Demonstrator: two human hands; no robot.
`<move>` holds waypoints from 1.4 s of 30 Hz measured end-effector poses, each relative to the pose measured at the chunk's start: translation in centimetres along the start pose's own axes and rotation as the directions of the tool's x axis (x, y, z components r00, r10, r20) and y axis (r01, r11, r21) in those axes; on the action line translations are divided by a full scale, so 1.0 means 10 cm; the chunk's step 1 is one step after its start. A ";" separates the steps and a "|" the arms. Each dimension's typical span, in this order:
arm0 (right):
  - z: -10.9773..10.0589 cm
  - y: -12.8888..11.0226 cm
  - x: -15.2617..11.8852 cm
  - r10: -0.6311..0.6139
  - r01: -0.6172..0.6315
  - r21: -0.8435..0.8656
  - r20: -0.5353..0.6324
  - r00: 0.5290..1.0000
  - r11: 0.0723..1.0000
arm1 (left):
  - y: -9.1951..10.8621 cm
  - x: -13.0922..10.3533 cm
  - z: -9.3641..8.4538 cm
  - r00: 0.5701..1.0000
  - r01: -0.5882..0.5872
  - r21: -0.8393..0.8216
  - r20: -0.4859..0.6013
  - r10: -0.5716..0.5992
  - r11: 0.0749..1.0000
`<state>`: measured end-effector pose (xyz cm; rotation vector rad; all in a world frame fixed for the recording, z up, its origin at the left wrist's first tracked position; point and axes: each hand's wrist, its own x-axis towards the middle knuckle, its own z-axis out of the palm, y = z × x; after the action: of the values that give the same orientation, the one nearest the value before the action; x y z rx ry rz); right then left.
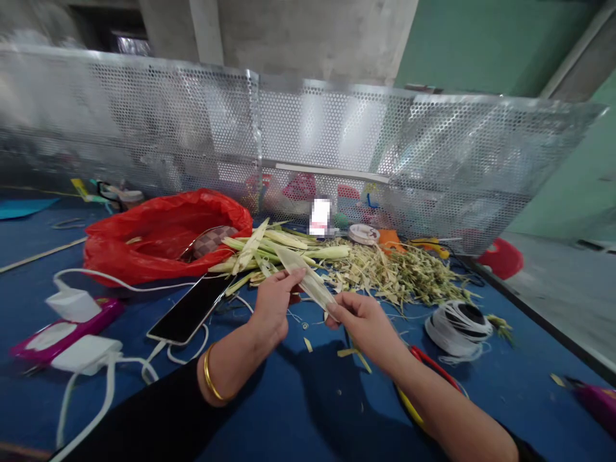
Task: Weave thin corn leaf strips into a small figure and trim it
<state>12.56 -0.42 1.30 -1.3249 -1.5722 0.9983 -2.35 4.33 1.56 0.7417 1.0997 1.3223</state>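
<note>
Both hands hold one pale green leaf strip (308,280) above the blue table (298,410). My left hand (274,305) pinches its upper part between thumb and fingers; a gold bangle sits on that wrist. My right hand (360,321) pinches the strip's lower end. Just behind the hands lies a bundle of green and cream leaf stalks (274,247). To its right spreads a heap of shredded leaf scraps (399,273).
A red plastic bag (158,234) sits at the left. A black phone (190,308) on a white cable lies near my left hand, with a charger (72,303) and pink case (58,333) further left. A spool of white cord (459,324) lies right. A perforated metal screen (308,141) closes the back.
</note>
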 end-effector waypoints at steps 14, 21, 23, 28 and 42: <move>-0.30 0.07 0.12 -0.172 0.073 -0.273 -0.361 0.916 0.959 | -0.02 -0.25 0.04 0.924 -0.204 0.475 0.381 0.009 0.856; -0.43 -0.01 0.07 -0.320 0.128 -0.497 -0.323 0.891 0.858 | 0.12 -0.27 0.08 0.618 -0.775 0.514 0.499 0.608 0.367; -0.44 -0.05 0.04 -0.316 0.144 -0.475 -0.305 0.899 0.868 | 0.14 -0.14 0.12 0.711 -0.702 0.560 0.520 0.473 0.440; -0.62 -0.03 -0.24 -0.193 -0.034 -0.593 -0.316 0.929 0.804 | 0.10 0.09 0.24 0.873 -0.376 0.594 0.485 0.056 0.711; -0.84 0.58 -0.82 0.211 -0.326 -0.745 -0.248 0.945 0.583 | -0.05 0.34 0.66 0.897 0.057 0.460 0.367 -0.248 0.886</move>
<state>23.16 -7.30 -2.12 -2.2408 -1.8068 0.3228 3.56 8.67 2.73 1.1840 1.0860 0.7247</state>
